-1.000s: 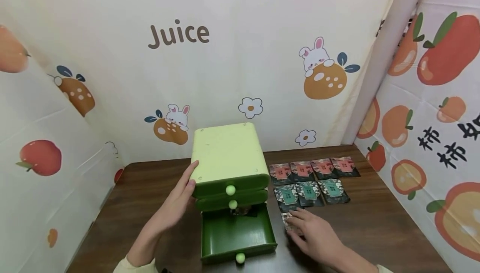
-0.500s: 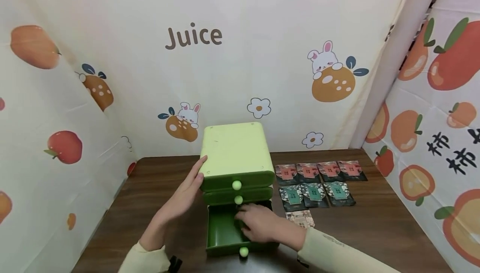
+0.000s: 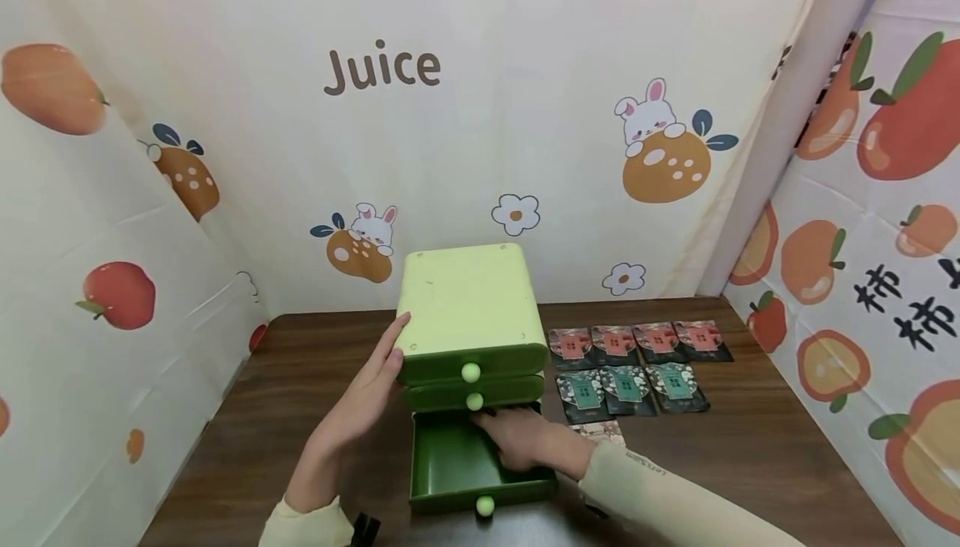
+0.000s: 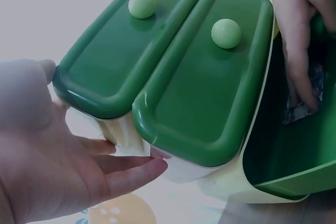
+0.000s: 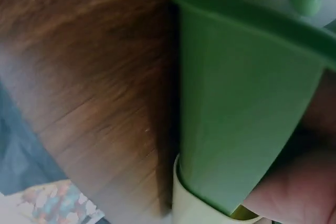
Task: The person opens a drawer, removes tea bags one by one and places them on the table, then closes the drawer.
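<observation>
A light green cabinet with dark green drawers stands on the table. My left hand rests against its left side, fingers mostly straight. The bottom drawer is pulled out, while the upper drawer and middle drawer are closed. My right hand reaches into the back of the open drawer. In the left wrist view its straight fingers touch a small dark patterned packet inside; the thumb is hidden. A cream patterned packet lies right of the drawer, partly covered by my right arm.
Right of the cabinet, several red packets form a back row, with 3 teal packets in front. The brown wooden table meets fruit-printed curtains at the back and sides. A round pale green knob sticks out from the drawer front.
My right hand has left the cream packet on the table, crossed leftward into the open drawer and gone deeper toward its back. My left hand has stayed against the cabinet.
</observation>
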{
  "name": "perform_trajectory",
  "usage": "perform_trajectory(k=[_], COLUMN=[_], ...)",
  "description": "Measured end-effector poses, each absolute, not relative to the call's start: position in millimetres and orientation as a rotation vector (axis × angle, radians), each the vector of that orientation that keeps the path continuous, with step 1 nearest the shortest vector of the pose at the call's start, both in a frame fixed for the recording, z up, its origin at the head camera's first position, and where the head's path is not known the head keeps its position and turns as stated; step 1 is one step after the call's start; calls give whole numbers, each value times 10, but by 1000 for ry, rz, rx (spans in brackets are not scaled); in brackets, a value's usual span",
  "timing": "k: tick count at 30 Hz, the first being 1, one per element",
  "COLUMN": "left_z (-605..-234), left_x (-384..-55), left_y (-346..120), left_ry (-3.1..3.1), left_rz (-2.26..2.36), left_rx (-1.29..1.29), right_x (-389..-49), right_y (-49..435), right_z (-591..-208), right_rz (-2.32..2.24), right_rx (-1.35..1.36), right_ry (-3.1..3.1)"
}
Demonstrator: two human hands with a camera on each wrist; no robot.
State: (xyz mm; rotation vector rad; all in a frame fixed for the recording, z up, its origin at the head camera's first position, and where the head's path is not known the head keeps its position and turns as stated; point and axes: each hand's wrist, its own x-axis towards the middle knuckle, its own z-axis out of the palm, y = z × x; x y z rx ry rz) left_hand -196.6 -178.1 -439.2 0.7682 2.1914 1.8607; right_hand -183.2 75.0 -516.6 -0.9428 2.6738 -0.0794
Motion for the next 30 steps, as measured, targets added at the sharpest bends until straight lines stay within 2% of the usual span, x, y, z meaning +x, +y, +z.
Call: perform_trajectory(k=[15, 21, 30], left_z=[-4435, -4464, -4489], left_x=[-1969, -1972, -1974], left_y=[-1784, -1764, -1783], left_ry=[2265, 2249, 2301], left_rz=[1832, 1844, 1836], left_rx=[784, 784, 781], right_x=[-1820, -1783, -1834], right_y=[814, 842, 893], right_z=[-5262, -5280, -5380], right_rz=[396, 436, 501], right_rx=[-1161, -1229, -1559], right_ry=[2831, 2834, 3002])
